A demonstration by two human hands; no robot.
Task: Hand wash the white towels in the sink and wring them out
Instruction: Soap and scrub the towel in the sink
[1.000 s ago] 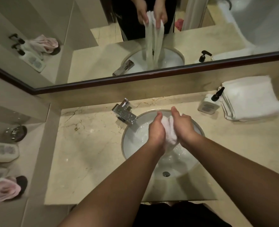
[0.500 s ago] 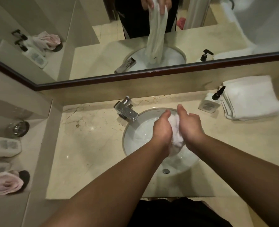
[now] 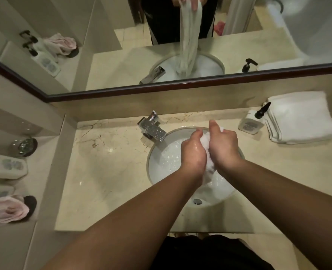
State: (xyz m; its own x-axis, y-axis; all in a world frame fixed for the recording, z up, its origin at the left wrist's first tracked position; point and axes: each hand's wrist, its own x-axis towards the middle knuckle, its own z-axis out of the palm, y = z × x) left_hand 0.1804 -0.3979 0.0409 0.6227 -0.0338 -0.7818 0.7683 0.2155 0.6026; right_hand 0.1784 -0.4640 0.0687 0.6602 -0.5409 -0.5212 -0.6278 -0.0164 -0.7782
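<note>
Marble counter [image 3: 106,172], sink [image 3: 161,168] centre. Left hand [image 3: 193,152] and right hand [image 3: 222,147], fingers clamped on the wet towel [image 3: 206,141], have drawn closer since half a second ago: scrubbing, wringing pending.

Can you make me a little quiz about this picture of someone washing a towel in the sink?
1. True or false: both the left hand and the right hand grip the wet white towel over the sink.
2. What stands right beside the folded white towels on the counter? A) a cup B) a pump bottle C) a brush
3. Fill in: the chrome faucet sits at the sink's far ____ edge.

Key: 1 true; 2 B; 3 left.
</note>
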